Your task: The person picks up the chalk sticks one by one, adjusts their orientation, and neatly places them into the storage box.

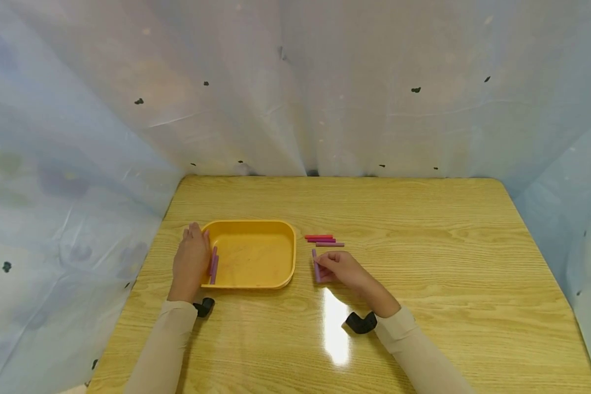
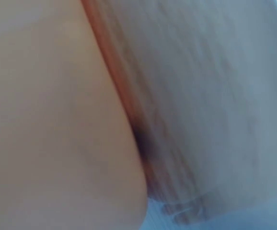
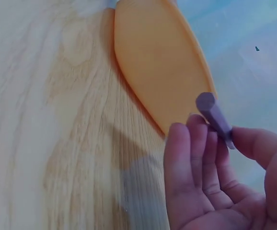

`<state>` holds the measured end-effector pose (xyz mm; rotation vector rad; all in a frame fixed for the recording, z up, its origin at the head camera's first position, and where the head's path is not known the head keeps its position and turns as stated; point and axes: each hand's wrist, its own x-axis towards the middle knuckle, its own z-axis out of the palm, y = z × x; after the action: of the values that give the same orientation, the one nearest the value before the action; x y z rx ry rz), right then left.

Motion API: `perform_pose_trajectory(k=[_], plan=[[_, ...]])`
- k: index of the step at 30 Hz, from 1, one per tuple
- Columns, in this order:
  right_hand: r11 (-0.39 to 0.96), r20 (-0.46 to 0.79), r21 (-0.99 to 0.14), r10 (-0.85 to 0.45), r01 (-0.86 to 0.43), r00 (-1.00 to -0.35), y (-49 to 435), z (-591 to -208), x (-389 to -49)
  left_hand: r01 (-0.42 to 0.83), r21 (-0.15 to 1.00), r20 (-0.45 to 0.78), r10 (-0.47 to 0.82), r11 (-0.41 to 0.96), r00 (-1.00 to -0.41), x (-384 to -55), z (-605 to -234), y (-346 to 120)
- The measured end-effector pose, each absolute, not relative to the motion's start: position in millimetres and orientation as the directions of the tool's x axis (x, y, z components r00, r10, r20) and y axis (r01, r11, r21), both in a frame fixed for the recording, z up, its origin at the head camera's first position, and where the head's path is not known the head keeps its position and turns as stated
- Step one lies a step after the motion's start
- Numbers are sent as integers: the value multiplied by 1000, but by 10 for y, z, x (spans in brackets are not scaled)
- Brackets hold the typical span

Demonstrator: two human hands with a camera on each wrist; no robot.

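My right hand (image 1: 342,268) pinches a purple faceted stick (image 1: 316,266) between thumb and fingers, just right of the yellow tray (image 1: 294,254). In the right wrist view the stick (image 3: 213,115) has a blunt, many-sided end, and its lower end meets the thumb and fingertips. At the tray's left side lies my left hand (image 1: 191,262), fingers fairly straight and pointing forward along the rim, thumb toward the inside. Several purple sticks (image 1: 214,269) rest in the tray beside that hand. The left wrist view is blurred and mostly filled by skin (image 2: 57,120).
A red stick (image 1: 319,236), a magenta stick (image 1: 322,240) and a dull purple stick (image 1: 330,244) lie close together on the wooden table (image 1: 423,230), right of the tray. Pale sheeting (image 1: 325,82) hangs behind the table and at both sides.
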<state>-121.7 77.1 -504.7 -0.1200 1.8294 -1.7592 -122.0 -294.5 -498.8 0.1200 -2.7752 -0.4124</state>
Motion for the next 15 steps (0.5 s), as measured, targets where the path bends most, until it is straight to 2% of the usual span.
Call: perform_pose_trajectory(k=[10,15], plan=[[-117,-337,-888,-491,444,-803,786,-5017,-1220,-3,277,361,-107,961,-927,-1218,-5010,-2951],[-190,-336,-861,-485,472,-808,785,-4982,-1229,6,277,366,-100,961,-925,-1210,-5009,-2949]])
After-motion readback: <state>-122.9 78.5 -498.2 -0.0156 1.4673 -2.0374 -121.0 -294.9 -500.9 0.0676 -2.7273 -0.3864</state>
